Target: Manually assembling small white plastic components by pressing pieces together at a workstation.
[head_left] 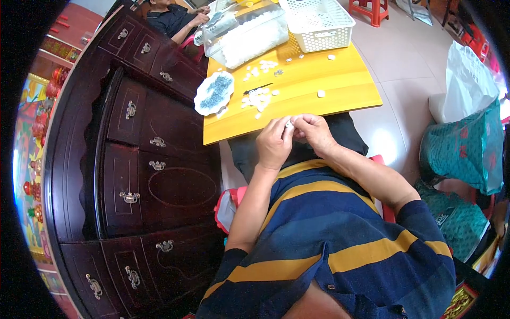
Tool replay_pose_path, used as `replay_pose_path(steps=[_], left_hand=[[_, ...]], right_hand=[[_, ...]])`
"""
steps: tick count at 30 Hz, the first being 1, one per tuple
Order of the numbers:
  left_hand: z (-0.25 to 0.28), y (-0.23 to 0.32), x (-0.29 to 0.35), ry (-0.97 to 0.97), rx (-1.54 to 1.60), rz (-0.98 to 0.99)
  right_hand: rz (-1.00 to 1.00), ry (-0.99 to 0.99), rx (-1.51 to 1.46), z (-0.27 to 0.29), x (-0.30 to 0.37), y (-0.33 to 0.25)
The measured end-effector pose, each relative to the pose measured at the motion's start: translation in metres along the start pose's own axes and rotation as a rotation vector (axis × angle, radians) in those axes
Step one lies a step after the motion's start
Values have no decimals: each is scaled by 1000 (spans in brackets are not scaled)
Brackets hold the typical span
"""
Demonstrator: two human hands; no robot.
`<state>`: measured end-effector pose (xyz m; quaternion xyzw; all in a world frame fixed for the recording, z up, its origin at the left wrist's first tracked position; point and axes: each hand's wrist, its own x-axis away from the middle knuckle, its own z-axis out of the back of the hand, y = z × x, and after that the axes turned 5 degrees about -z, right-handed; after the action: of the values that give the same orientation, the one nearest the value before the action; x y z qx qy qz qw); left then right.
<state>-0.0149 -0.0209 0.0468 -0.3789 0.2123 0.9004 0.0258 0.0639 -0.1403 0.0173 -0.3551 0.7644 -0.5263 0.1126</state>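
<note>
Together, both hands (left [273, 142], right [314, 133]) pinching what seems a small white piece [289, 124], above yellow table [340, 85].

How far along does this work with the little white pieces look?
Some way in, at a guess. Small white pieces lie in a loose cluster on the yellow wooden table. The left hand and right hand pinch one small white piece together. A clear plastic tub of white pieces sits full beyond.
</note>
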Motion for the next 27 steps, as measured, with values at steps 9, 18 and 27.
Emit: replay_pose_path(steps=[9, 18, 27], left_hand=[[-6, -3, -2, 18, 154, 79], [-12, 1, -30, -146, 312, 196], [22, -77, -17, -114, 95, 301]], right_hand=[[-1, -7, -107, 2, 1, -4], [43, 87, -88, 20, -12, -5], [234, 212, 219, 44, -14, -49]])
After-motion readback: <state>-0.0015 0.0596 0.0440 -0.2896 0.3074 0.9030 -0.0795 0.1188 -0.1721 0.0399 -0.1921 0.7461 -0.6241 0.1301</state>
